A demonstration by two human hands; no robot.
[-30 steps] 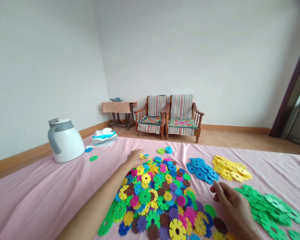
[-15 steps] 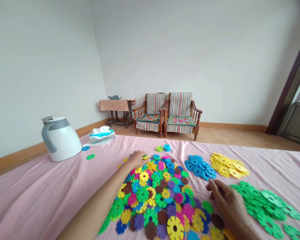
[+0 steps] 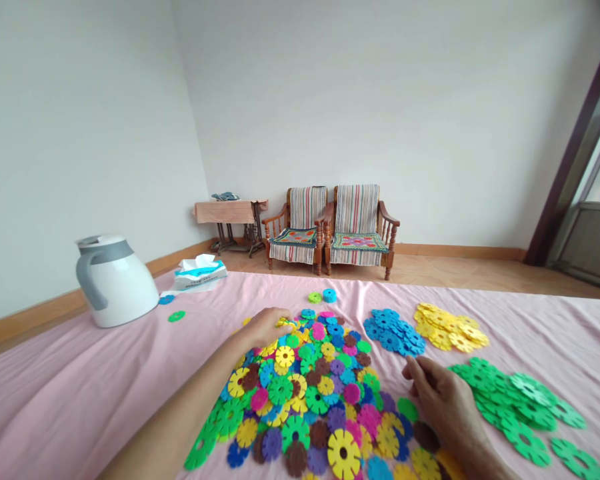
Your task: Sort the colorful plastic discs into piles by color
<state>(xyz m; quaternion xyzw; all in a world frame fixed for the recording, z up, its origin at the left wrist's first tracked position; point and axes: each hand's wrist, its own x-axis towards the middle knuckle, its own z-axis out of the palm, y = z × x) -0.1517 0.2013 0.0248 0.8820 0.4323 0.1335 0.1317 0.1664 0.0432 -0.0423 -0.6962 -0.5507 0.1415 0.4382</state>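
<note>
A wide heap of mixed plastic snowflake discs (image 3: pixel 305 373) in many colours lies before me. My left hand (image 3: pixel 269 325) is at its far left edge, fingers bent down and closed on a yellow snowflake disc (image 3: pixel 285 323) that partly shows under them. My right hand (image 3: pixel 443 393) hovers at the heap's right side, fingers curled together, with nothing visible at the fingertips. Just right of it spreads a pile of green discs (image 3: pixel 523 400). Beyond it are a blue pile (image 3: pixel 394 331) and a yellow pile (image 3: pixel 450 327).
A light green disc (image 3: pixel 315 297) and a small blue stack (image 3: pixel 329 295) sit behind the heap. A white jug (image 3: pixel 123 287), a tissue box (image 3: pixel 201 273) and two loose discs stand left on the pink cloth (image 3: pixel 80 387). Two wooden armchairs (image 3: pixel 357 230) are by the wall.
The whole view has shifted slightly, so everything sits a little further left. My left fingers have bent lower over the yellow disc. My right hand stays curled beside the heap.
</note>
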